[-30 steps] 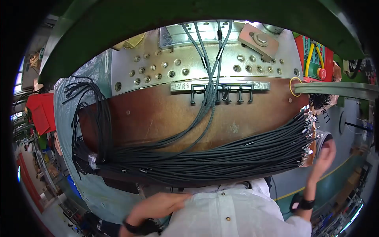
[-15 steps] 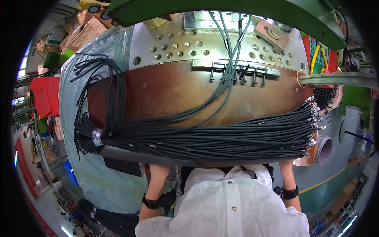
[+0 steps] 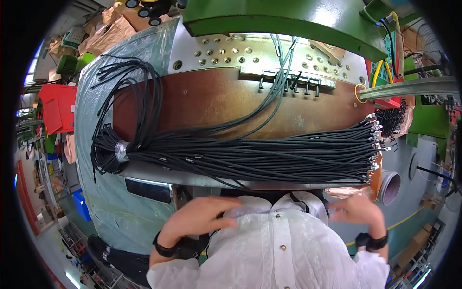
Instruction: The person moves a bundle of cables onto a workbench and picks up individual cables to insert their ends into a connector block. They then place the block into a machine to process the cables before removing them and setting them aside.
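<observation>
While held clear of the tabletop's (image 3: 207,106) near edge, left hand (image 3: 204,216): loosely spread, empty.
Right hand (image 3: 357,211): blurred, spread, seemingly empty, off the near edge toward the right corner.
Black cable bundle (image 3: 269,160): lying along the near edge, gathered in clear wrap (image 3: 121,151) at the near left corner.
Metal terminals (image 3: 373,139): fanned at the right edge.
Loose strands (image 3: 277,90): running toward the far edge, crossing the hooked bar (image 3: 252,73).
</observation>
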The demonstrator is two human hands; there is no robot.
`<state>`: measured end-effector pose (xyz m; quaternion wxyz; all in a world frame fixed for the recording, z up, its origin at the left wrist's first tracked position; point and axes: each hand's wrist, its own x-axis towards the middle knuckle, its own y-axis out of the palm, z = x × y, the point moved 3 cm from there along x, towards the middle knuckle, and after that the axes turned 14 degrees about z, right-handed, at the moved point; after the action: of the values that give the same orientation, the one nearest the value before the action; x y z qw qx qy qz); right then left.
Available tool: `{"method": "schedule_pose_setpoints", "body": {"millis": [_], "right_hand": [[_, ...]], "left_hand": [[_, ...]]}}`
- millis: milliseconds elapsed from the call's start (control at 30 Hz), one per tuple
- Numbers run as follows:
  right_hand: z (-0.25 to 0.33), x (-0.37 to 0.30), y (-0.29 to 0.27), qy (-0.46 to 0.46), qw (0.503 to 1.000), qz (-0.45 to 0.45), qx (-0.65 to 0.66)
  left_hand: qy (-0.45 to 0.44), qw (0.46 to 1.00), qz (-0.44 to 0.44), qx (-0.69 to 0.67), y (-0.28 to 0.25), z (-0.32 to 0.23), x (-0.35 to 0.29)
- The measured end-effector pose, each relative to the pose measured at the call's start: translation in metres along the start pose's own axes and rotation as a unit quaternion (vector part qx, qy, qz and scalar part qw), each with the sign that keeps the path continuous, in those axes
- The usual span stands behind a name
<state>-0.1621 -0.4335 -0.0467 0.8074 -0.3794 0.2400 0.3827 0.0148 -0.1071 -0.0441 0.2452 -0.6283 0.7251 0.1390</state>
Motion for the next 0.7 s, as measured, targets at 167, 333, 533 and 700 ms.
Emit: {"method": "schedule_pose_setpoints", "body": {"millis": [167, 333, 533, 700], "right_hand": [[0.063, 0.06, -0.154, -0.091, 0.914, -0.377, -0.123], [0.022, 0.111, -0.177, -0.014, 0.899, -0.35, -0.264], [0.031, 0.082, -0.169, -0.095, 0.828, -0.412, -0.369], [0.042, 0.006, -0.154, -0.043, 0.847, -0.438, -0.299]], "left_hand": [[0.247, 0.94, -0.135, 0.195, -0.017, -0.093, 0.065], [-0.005, 0.896, -0.219, 0.386, -0.047, -0.09, 0.079], [-0.115, 0.889, -0.198, 0.396, -0.098, -0.034, -0.022], [-0.057, 0.93, -0.237, 0.275, -0.113, -0.017, -0.027]]}}
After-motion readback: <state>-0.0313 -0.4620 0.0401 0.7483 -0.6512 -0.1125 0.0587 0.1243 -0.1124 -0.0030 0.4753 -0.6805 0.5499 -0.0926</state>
